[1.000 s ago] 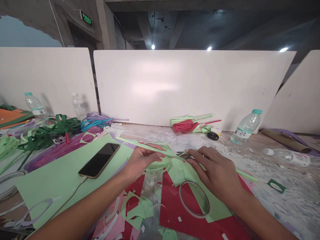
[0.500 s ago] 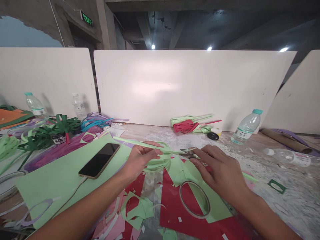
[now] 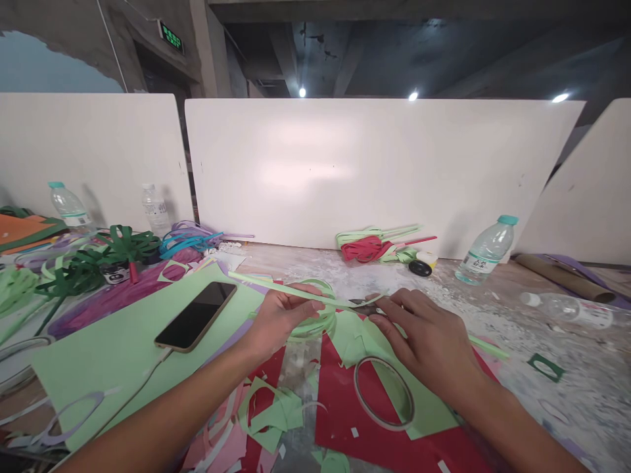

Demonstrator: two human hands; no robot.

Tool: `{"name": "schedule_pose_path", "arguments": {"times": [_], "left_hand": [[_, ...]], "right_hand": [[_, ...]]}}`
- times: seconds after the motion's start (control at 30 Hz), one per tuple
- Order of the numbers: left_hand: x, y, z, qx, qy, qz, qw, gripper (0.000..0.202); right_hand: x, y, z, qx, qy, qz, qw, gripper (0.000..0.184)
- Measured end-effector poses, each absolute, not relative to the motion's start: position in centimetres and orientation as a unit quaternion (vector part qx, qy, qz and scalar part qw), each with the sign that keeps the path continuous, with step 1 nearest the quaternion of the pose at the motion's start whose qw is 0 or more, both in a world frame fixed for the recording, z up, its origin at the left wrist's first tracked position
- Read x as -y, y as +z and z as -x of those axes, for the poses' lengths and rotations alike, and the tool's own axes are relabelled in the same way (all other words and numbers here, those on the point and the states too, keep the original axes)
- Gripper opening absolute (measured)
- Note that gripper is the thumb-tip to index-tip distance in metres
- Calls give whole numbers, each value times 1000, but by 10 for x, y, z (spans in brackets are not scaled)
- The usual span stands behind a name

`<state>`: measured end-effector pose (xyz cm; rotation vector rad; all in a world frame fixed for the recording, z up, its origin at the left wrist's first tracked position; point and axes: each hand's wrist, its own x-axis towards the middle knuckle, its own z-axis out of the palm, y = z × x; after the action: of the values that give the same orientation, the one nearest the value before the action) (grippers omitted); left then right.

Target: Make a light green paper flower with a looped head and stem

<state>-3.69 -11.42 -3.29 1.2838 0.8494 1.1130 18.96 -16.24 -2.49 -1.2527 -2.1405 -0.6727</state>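
Observation:
My left hand (image 3: pixel 288 315) pinches a narrow light green paper strip (image 3: pixel 261 284), which stretches to both sides of the fingers. Behind and under that hand lies a bundle of looped light green paper strips (image 3: pixel 315 325). A pair of scissors (image 3: pixel 362 306) is in my right hand (image 3: pixel 424 335), its dark blades pointing left and its handles mostly hidden by the fingers. The strip's right end curls up over the blades, close to my right fingertips. Whether the blades touch it, I cannot tell. Below sits a roll of tape (image 3: pixel 359 394) on red and green paper.
A phone (image 3: pixel 196 316) with a cable rests on a green sheet (image 3: pixel 123 328) at left. Dark green paper loops (image 3: pixel 123 244) are beyond it. Red and green strip bundles (image 3: pixel 367 248), an upright water bottle (image 3: pixel 486 253) and a lying bottle (image 3: pixel 572 310) stand toward the white panel (image 3: pixel 374 171).
My left hand has shifted slightly right with the strip. The strip's right end now curves above the scissors, and my right hand has moved slightly left and down.

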Motion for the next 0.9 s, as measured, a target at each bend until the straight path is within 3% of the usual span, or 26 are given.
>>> {"name": "schedule_pose_path", "arguments": {"times": [0.9], "left_hand": [[115,-39,33,-351,469,-539,606,23]], "right_hand": [[160,-29,-188,809,-235,452,294,23]]}}
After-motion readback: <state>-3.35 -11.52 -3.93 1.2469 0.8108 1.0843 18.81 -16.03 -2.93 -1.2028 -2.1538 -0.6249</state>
